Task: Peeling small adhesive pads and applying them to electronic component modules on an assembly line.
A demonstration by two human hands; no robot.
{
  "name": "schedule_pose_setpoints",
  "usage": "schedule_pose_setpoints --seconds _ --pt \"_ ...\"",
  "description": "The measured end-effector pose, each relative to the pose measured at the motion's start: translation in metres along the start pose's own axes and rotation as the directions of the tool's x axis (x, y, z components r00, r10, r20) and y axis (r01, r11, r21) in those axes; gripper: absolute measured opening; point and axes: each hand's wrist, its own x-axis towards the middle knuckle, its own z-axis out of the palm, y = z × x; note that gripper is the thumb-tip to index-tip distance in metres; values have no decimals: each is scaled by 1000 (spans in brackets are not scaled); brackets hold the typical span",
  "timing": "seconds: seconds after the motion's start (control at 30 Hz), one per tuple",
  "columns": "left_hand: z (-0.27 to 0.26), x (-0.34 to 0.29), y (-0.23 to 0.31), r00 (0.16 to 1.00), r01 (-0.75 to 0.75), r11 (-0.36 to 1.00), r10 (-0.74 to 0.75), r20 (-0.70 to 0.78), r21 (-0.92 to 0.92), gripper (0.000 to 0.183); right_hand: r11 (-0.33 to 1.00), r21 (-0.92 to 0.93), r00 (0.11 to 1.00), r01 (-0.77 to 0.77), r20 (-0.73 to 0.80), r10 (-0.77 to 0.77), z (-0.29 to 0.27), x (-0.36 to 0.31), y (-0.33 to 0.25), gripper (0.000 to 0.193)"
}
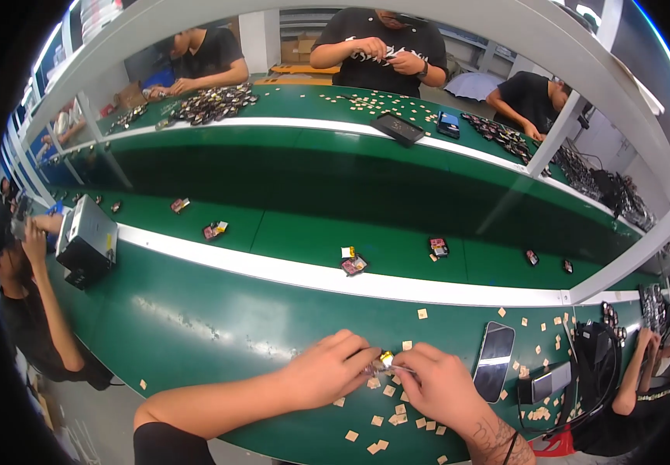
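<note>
My left hand (333,367) and my right hand (437,381) meet over the green bench, fingertips close together. Between them is a small electronic assembly with a shiny silver and yellow part (386,359). The fingers of both hands are pinched on it, and they hide most of its body. Thin and pale, a strip or edge runs from the piece toward my right fingers; its kind is too small to tell. Beneath and around the hands lie many small square tan pieces (389,390), scattered flat on the bench.
Right of my hands lie a phone (494,362) and a dark box-shaped device (550,383) with black cables. Beyond a white rail (288,280), several small assemblies (354,264) sit on a green belt. A grey metal box (87,242) stands at left. Other people work around the benches.
</note>
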Motion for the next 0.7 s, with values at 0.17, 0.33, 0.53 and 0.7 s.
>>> schedule_pose_setpoints --seconds 0.17,0.33,0.53,0.7 --pt "0 -4 9 994 -97 990 101 -30 100 47 967 -252 997 34 82 -14 8 -4 -9 14" --pt "2 -4 8 990 -128 983 135 -46 131 52 941 -336 994 35 108 2 11 -3 -10 15" --pt "3 -5 7 993 -107 992 110 -42 69 54 969 -247 998 2 63 14 12 -2 -9 12" --pt "2 -3 8 994 -103 994 104 -31 39 53 974 -215 997 -66 36 75 11 -3 -11 10"
